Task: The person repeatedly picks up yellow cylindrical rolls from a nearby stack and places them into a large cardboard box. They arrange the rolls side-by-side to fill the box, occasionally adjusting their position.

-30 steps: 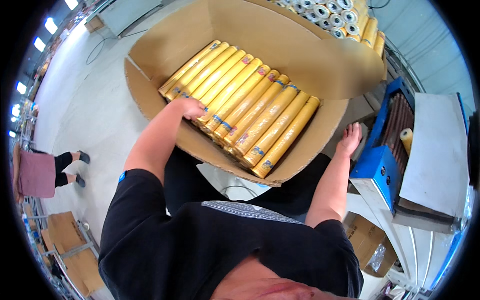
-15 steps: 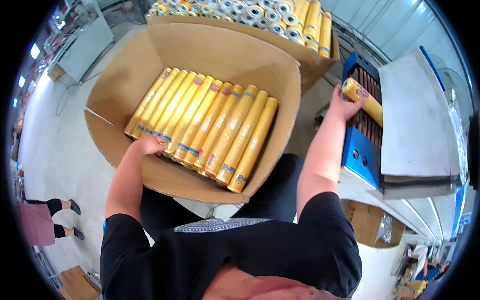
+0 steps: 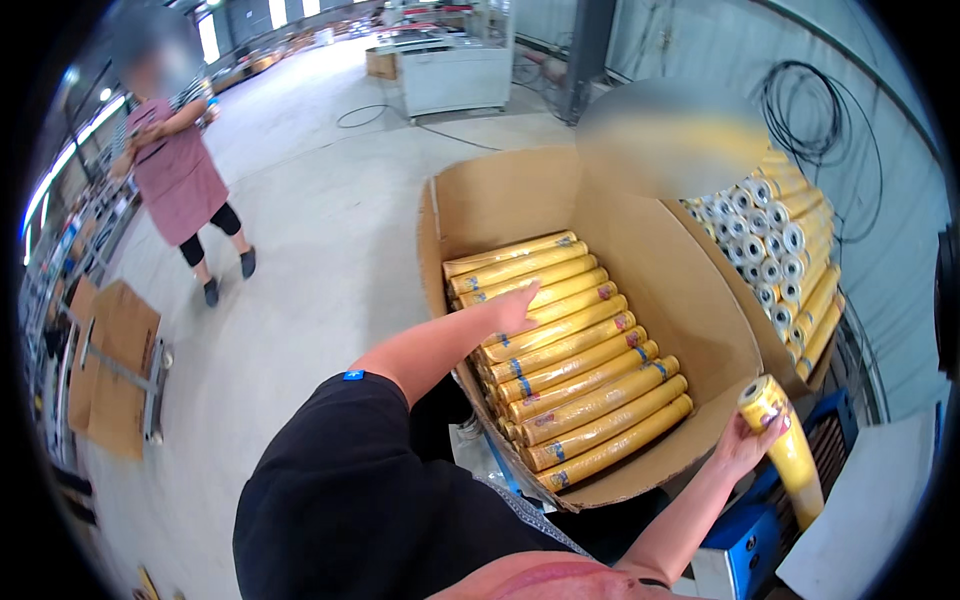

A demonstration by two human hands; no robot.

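My right hand [image 3: 745, 447] grips a yellow wrapped roll [image 3: 795, 465] near its upper end, where the hollow core shows. The roll slants down beside a blue machine at the right. My left hand [image 3: 515, 308] lies over a row of similar yellow rolls [image 3: 570, 355] inside a large open cardboard box [image 3: 660, 270]. Its fingers are stretched out across the rolls and hold nothing. The rolls in the box lie side by side in shiny clear wrap, with more of them stacked underneath.
Behind the box, a second carton holds many stacked rolls [image 3: 775, 240], ends showing. The blue machine [image 3: 750, 545] with dark rollers and a pale panel [image 3: 860, 510] stands at the right. A person in a pink apron [image 3: 180, 180] walks at the far left, near a cardboard-laden cart [image 3: 120, 360].
My view has swung left. The right hand has brought its roll away from the machine's rollers towards the box. My left hand has shifted from the rolls' near ends onto their tops.
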